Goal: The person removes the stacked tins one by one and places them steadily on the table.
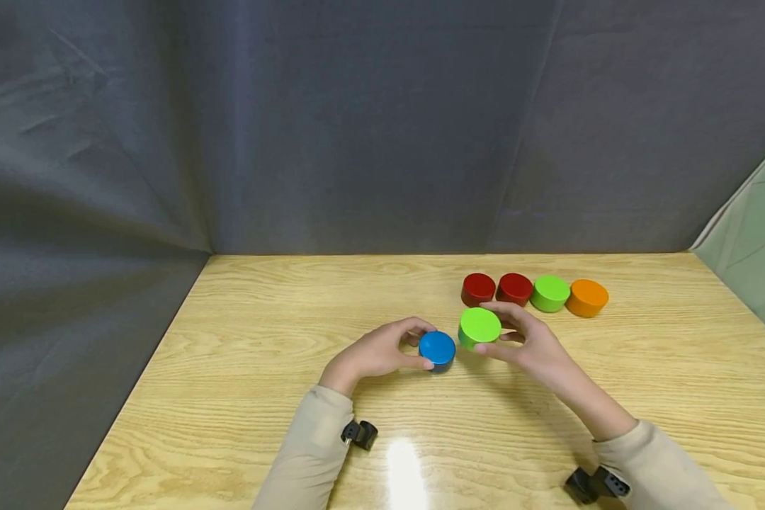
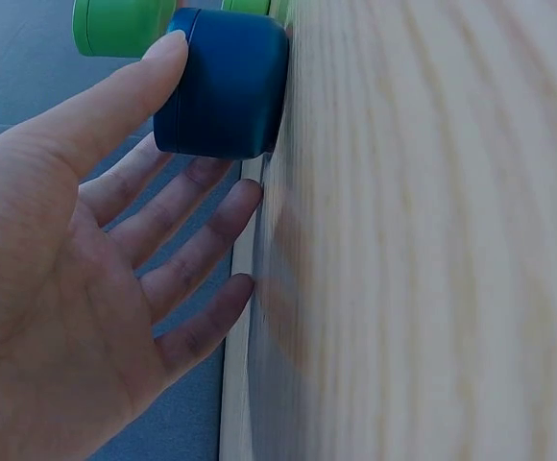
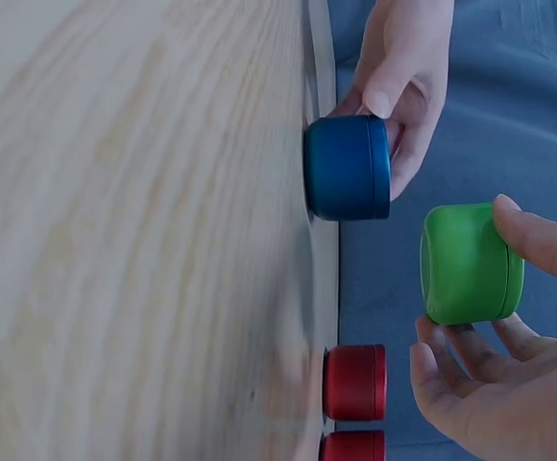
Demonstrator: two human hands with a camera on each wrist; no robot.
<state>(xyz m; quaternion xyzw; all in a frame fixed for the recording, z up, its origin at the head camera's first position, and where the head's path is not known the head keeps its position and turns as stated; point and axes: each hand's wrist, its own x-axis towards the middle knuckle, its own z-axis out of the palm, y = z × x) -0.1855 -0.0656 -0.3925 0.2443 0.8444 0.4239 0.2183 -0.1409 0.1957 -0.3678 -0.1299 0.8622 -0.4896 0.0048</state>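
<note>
My left hand [image 1: 376, 349] pinches a blue round lidded tin [image 1: 437, 349] between thumb and fingers. In the right wrist view the blue tin [image 3: 346, 168] stands upright at the table surface. Just to its right, my right hand [image 1: 535, 347] grips a light green tin [image 1: 480, 327] of the same shape, thumb on the near side and fingers behind. That green tin [image 3: 471, 264] hangs above the table in the right wrist view, apart from the blue one. In the left wrist view the thumb of my left hand [image 2: 77, 269] lies against the blue tin's [image 2: 226, 82] lid edge.
Behind my right hand stands a row of tins: a dark red tin [image 1: 478, 290], a second dark red tin [image 1: 514, 290], a green tin [image 1: 550, 293] and an orange tin [image 1: 587, 297]. The wooden table [image 1: 261, 304] ends at a grey cloth [image 1: 370, 142] at back and left.
</note>
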